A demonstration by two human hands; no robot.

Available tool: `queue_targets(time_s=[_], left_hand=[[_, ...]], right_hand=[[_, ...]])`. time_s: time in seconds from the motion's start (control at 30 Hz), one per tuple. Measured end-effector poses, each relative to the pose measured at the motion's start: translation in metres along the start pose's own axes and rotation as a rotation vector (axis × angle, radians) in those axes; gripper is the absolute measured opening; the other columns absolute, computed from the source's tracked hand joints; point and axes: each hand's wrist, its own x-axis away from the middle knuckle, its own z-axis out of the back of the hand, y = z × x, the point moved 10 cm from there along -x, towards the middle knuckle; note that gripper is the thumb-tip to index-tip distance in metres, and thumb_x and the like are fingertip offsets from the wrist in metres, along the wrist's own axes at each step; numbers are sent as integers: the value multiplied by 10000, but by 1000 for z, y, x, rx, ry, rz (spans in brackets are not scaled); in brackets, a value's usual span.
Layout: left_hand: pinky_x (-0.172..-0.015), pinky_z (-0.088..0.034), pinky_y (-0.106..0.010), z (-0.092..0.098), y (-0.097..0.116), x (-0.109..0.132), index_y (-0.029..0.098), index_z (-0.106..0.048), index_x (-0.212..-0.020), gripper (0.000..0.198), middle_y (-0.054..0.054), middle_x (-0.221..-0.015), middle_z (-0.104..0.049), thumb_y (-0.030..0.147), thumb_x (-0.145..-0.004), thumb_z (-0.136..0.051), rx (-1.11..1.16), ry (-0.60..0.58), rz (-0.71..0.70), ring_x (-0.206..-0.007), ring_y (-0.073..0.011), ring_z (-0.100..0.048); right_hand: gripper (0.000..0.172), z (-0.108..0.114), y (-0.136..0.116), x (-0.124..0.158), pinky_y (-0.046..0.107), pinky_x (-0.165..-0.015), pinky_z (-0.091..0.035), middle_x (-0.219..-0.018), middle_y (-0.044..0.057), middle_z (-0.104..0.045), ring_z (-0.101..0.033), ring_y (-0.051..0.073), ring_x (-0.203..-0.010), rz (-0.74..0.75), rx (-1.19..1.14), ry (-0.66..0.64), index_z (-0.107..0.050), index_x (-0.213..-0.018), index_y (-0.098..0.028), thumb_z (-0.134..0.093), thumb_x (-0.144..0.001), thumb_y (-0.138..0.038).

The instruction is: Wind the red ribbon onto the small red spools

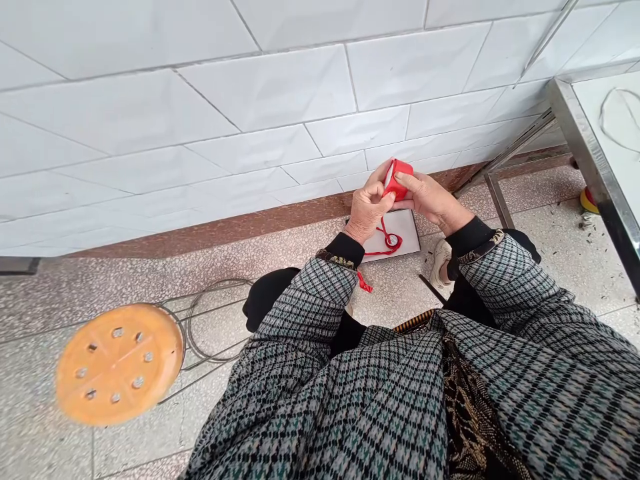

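Out in front of me, both hands hold a roll of red ribbon [403, 172] with a pale inner side. My left hand [367, 212] grips it from the left, thumb pressed against its lower edge. From the right, my right hand [431, 199] has its thumb across the red face and its fingers behind. Below them, on the floor, lies a shallow white box or lid [409, 230], partly hidden by my left forearm. In it rests a loose red cord [387, 252] looped around a small silvery disc [394, 240]. A short red ribbon end [365, 283] hangs by my left cuff.
An orange stool [120, 360] with holes in its round seat and thin metal legs lies to the left. A metal-framed table [593, 160] stands on the right. White wall tiles [270, 87] rise ahead above speckled floor. A dark stick [431, 289] lies near my shoe [441, 263].
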Motion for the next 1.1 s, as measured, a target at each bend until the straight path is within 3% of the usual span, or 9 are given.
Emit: queue_targets(time_s=[0.13, 0.27, 0.4, 0.5, 0.67, 0.83, 0.9, 1.1], left_hand=[[-973, -562, -409, 7, 9, 2, 211, -565, -623, 387, -112, -1299, -718, 384, -861, -817, -112, 66, 1, -1215, -263, -653], [-855, -550, -346, 10, 20, 5, 216, -670, -683, 285, -71, -1004, -689, 374, -842, -845, -141, 92, -82, -973, -205, -646], [-619, -456, -296, 11, -4, 7, 234, -727, -871, 190, 35, -640, -560, 403, -906, -806, -6, 128, 74, -597, -123, -514], [-504, -327, -275, 6, -20, 7, 255, -727, -1008, 206, 88, -538, -460, 397, -894, -824, 119, 112, 196, -467, -91, -375], [-475, -223, -266, -6, -20, 7, 248, -707, -927, 351, 89, -577, -442, 501, -782, -902, 278, 26, 248, -468, -61, -274], [-536, -303, -244, -19, -21, 9, 204, -684, -788, 464, 43, -701, -549, 598, -713, -917, 284, -113, 293, -566, -61, -395], [-579, -355, -248, -16, -24, 8, 208, -658, -772, 440, 45, -695, -544, 579, -735, -890, 260, -89, 278, -593, -73, -427], [-732, -484, -252, 8, -23, 7, 188, -392, -613, 454, 21, -776, -543, 335, -725, -806, 315, 150, 181, -713, -82, -512]], right_hand=[[394, 11, 1, -5, 261, -738, -677, -864, 38, -775, -748, 150, -797, -16, -67, 69, -686, -996, -206, -871, -907, -542], [355, 22, 6, -10, 241, -690, -657, -792, 26, -748, -739, 137, -727, -64, -110, 161, -686, -961, -206, -799, -968, -542], [406, 22, 7, -12, 226, -580, -622, -761, 35, -761, -723, 137, -645, -95, -77, 178, -729, -1019, -198, -783, -957, -596], [467, 24, 3, -13, 221, -558, -614, -752, 21, -765, -726, 132, -625, -60, -47, 183, -736, -1077, -207, -813, -914, -638], [437, 33, 4, -16, 208, -529, -584, -765, 36, -768, -724, 125, -610, -36, 16, 207, -687, -959, -195, -822, -922, -609], [479, 37, 7, -18, 186, -503, -557, -777, 45, -772, -722, 116, -590, -42, 47, 217, -640, -911, -186, -845, -909, -619], [500, 37, 8, -17, 186, -490, -556, -774, 35, -770, -724, 116, -584, -48, 40, 230, -624, -908, -191, -863, -889, -630], [453, 34, 12, -16, 183, -477, -548, -742, 19, -756, -725, 115, -565, -54, 53, 258, -609, -913, -189, -866, -915, -562]])
